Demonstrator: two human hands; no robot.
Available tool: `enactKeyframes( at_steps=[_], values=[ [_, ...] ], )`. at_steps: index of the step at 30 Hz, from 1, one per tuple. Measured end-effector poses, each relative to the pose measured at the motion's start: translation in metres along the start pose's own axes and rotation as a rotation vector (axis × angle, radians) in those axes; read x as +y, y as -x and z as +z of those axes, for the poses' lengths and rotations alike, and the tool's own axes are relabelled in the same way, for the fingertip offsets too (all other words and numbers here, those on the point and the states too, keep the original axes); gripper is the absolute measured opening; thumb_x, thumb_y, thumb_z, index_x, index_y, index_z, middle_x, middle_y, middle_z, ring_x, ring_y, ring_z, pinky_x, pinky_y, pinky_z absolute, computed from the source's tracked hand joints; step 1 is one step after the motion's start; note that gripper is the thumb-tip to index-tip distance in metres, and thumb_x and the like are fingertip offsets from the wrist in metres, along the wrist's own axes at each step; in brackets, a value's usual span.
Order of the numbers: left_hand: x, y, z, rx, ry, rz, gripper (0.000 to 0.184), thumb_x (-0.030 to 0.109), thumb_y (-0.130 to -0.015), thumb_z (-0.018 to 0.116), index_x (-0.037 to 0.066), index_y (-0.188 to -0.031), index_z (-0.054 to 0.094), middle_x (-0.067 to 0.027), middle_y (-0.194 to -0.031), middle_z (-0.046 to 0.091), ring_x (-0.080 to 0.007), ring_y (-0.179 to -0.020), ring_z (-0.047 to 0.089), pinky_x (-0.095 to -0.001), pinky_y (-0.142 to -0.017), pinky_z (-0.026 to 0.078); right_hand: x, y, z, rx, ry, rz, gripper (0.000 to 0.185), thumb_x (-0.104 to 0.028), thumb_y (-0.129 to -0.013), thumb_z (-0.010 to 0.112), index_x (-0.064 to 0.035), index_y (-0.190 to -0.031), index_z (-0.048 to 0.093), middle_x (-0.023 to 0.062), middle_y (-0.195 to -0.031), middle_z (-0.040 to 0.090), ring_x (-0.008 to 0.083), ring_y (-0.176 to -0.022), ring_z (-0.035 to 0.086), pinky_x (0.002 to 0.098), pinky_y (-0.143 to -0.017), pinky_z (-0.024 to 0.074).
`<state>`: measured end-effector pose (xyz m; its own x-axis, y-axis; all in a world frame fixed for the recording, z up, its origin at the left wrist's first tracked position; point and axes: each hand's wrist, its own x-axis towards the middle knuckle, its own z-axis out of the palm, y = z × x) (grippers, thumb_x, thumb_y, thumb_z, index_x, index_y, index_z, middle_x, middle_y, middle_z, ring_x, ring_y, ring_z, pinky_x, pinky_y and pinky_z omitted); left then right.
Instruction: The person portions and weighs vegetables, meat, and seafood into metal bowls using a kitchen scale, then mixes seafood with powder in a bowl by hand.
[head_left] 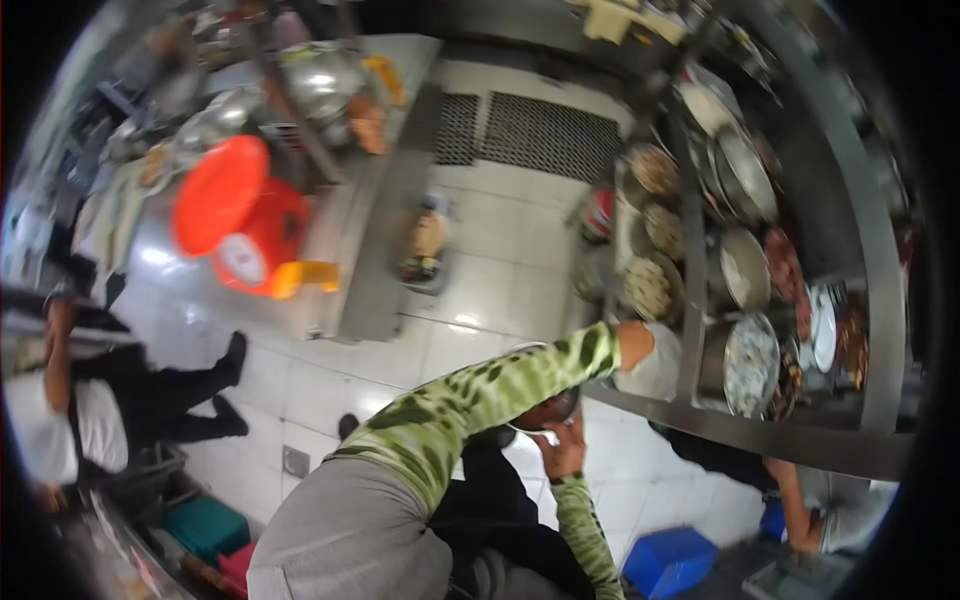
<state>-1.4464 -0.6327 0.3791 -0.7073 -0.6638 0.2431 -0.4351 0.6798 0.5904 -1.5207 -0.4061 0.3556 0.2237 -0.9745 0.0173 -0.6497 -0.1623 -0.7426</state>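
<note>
My left arm, in a green patterned sleeve, stretches across to the shelf at the right. My left hand (636,346) is at a whitish, bag-like item (655,368) on the shelf's near edge; its fingers are hidden. Below that arm, my right hand (565,448) grips the rim of a round bowl (552,412) with dark reddish contents. My left sleeve covers part of the bowl. Beside my left hand stands a container of pale, chunky food (650,288), with further containers of food (655,170) behind it.
A metal frame (800,445) surrounds bowls and trays of food at the right. A red scale (255,235) stands on a steel counter (375,290). Two other people (100,410) are at the left and lower right (800,510). A blue bin (670,560) sits on the floor.
</note>
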Motion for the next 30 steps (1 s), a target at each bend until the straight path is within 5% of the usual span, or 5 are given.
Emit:
enactKeyframes(
  at_steps=[10, 14, 20, 26, 30],
  values=[
    [0.166, 0.386, -0.266, 0.017, -0.173, -0.24, 0.029, 0.029, -0.077, 0.067, 0.014, -0.102, 0.068, -0.0245, -0.125, 0.044, -0.0455, -0.097, 0.058, -0.0541, -0.081, 0.05, -0.334, 0.026, 0.01, -0.109, -0.105, -0.542, 0.031, -0.004, -0.064, 0.079, -0.0054, -0.089, 0.062, 0.0203, -0.12, 0.055, 0.0372, -0.104, 0.06, 0.0409, -0.085, 0.0497],
    [0.154, 0.524, -0.358, -0.161, -0.404, -0.537, 0.026, 0.024, -0.07, 0.07, 0.01, -0.093, 0.07, -0.0187, -0.092, 0.065, -0.0355, -0.095, 0.062, -0.0477, -0.069, 0.054, -0.435, 0.024, 0.131, -0.268, -0.237, -0.651, 0.031, -0.008, -0.066, 0.081, -0.0055, -0.089, 0.061, 0.0204, -0.12, 0.055, 0.0399, -0.106, 0.058, 0.0427, -0.086, 0.0486],
    [0.169, 0.692, -0.494, 0.029, -0.292, -0.883, 0.064, 0.025, -0.063, 0.08, 0.011, -0.122, 0.059, -0.0235, -0.112, 0.053, -0.0419, -0.098, 0.06, -0.0461, -0.085, 0.05, -0.573, -0.01, 0.272, -0.277, -0.351, -0.908, 0.033, -0.018, -0.067, 0.084, -0.0074, -0.088, 0.06, 0.0189, -0.121, 0.051, 0.0407, -0.101, 0.058, 0.0441, -0.081, 0.0498],
    [0.086, 0.782, -0.502, 0.359, -0.303, -1.194, 0.052, 0.016, -0.066, 0.075, 0.011, -0.116, 0.064, -0.0224, -0.105, 0.064, -0.0417, -0.1, 0.06, -0.0448, -0.086, 0.051, -0.653, -0.044, 0.372, -0.355, -0.321, -1.029, 0.033, -0.023, -0.068, 0.083, -0.0092, -0.088, 0.061, 0.0202, -0.131, 0.045, 0.04, -0.104, 0.058, 0.0448, -0.08, 0.0519],
    [0.049, 0.827, -0.57, 0.432, -0.217, -0.859, 0.047, 0.014, -0.064, 0.071, 0.001, -0.109, 0.066, -0.0234, -0.095, 0.067, -0.0398, -0.093, 0.063, -0.0424, -0.086, 0.051, -0.677, -0.089, 0.416, -0.462, -0.296, -1.002, 0.032, -0.023, -0.07, 0.083, -0.0098, -0.09, 0.061, 0.0231, -0.138, 0.041, 0.0416, -0.108, 0.057, 0.0455, -0.082, 0.0518]
  ],
)
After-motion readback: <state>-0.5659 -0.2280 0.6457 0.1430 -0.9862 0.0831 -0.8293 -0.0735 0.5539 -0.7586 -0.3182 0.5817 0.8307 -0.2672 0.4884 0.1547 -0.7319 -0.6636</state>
